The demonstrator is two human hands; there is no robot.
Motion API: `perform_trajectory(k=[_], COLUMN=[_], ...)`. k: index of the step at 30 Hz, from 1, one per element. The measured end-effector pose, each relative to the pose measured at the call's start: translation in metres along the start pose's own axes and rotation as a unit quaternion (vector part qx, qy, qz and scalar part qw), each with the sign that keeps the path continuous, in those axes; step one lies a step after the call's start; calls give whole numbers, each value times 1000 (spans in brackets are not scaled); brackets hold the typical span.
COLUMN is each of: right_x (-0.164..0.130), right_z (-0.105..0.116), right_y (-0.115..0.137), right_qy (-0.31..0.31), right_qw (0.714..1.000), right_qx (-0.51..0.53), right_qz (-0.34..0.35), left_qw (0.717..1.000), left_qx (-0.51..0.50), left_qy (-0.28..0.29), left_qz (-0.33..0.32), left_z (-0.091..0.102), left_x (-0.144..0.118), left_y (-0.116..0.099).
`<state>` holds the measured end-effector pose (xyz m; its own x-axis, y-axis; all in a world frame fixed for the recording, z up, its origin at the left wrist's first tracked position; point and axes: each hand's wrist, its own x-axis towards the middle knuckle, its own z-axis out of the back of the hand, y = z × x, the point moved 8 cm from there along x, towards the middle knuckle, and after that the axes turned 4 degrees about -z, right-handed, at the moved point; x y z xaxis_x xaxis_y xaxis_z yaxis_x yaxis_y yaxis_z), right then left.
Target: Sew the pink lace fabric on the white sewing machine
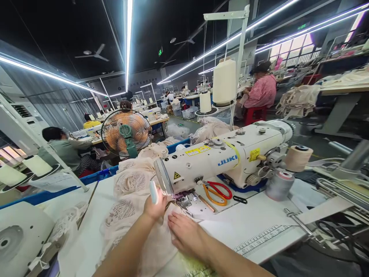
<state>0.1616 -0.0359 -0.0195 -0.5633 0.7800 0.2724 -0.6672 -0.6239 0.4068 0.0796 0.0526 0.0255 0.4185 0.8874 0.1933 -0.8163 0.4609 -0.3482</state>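
Observation:
Pale beige lace fabric (157,246) lies along the left side of the white JUKI sewing machine (207,157) and runs up to its presser foot area (183,200). My left hand (155,206) is beside the needle end, fingers curled on the fabric's edge; the fingertips are partly hidden. A pale, rounded strip (153,192) stands at that hand's fingers, and I cannot make out whether it is worn or part of the machine. My right hand (186,232) rests flat on the fabric in front of the needle plate, fingers stretched out together.
Scissors with red and orange handles (217,192) lie on the machine bed. Right of it stand a grey thread cone (279,185) and a beige cone (298,157). Lace pieces (131,182) are heaped on the left. Behind are a fan (126,132) and co-workers, one in pink (262,90).

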Motion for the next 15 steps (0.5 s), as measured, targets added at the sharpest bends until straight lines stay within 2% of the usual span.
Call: perform_trajectory(k=[3, 5, 8, 15], right_x=[2, -1, -13, -45], right_z=[5, 6, 4, 15], right_y=[-2, -3, -3, -4], right_qy=[4, 7, 20, 40], right_qw=[1000, 1000, 1000, 999], right_qx=[15, 17, 10, -33], right_qz=[7, 0, -3, -1], left_qw=[992, 984, 982, 984], left_qx=[15, 21, 39, 58], left_qy=[62, 84, 73, 45], left_qz=[-112, -158, -169, -160], left_z=[-9, -18, -28, -36], left_x=[-35, -54, -64, -58], left_y=[-23, -33, -37, -37])
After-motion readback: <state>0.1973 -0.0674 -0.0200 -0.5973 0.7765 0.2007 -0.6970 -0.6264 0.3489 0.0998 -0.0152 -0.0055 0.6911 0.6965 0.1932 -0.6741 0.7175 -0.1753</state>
